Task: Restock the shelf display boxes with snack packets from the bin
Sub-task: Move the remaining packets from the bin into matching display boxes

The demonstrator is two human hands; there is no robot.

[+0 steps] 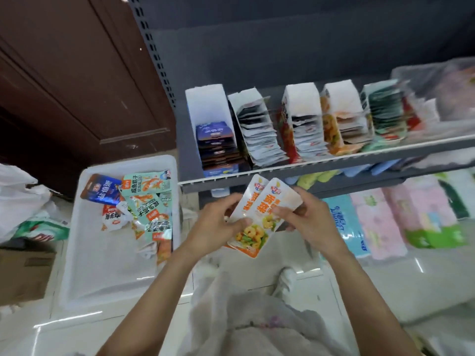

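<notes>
Both hands (pixel 259 222) grip two orange packets (pixel 257 217); bin (pixel 102 273) holds assorted packets.

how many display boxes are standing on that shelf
5 display boxes side by side on the shelf. More may hide at the blurred right.

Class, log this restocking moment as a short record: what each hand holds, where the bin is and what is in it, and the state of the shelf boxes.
left hand: left hand grips the lower of two orange-white packets
right hand: right hand holds the upper packet of the pair
bin: white bin on the floor, left of the hands, holding teal, blue and orange packets at its far end
boxes: five display boxes in a row on the shelf, all holding packets; the leftmost is only partly filled
stage: packets are below the shelf edge, not yet in a box
</notes>
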